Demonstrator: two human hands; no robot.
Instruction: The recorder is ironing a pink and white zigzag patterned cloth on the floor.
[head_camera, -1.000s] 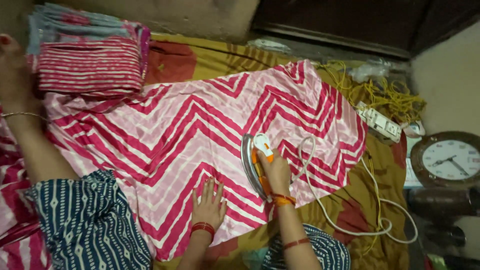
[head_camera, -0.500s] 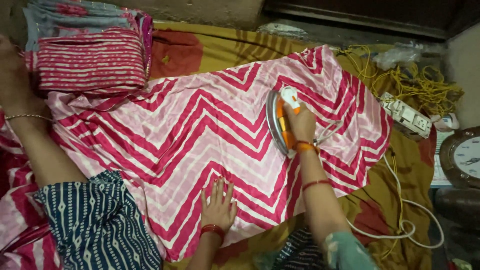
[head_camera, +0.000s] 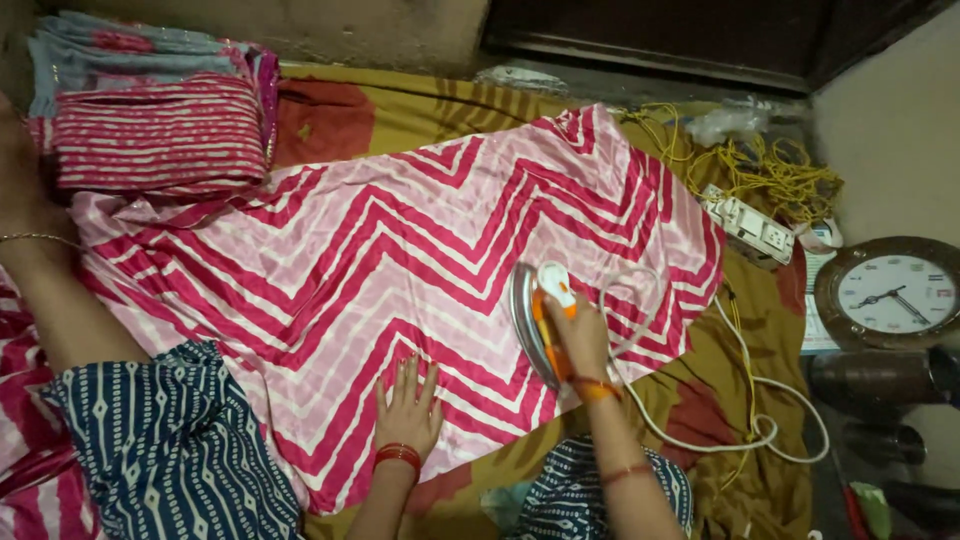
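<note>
One iron (head_camera: 540, 320), lower centre of frame: my right hand (head_camera: 578, 335) is gripping its orange handle, fingers closed around it. Since a moment ago it is sitting lower and nearer me on the cloth, which I am reading as a stroke drawn back over the near half. One pink zigzag cloth (head_camera: 400, 290), spread across mid-frame. My left hand (head_camera: 408, 405) is lying flat on it, fingers spread, holding nothing. One white cord (head_camera: 740, 420), trailing right. One folded pile (head_camera: 150, 120), upper left. One power strip (head_camera: 748, 225) and one clock (head_camera: 893, 293), right edge.
</note>
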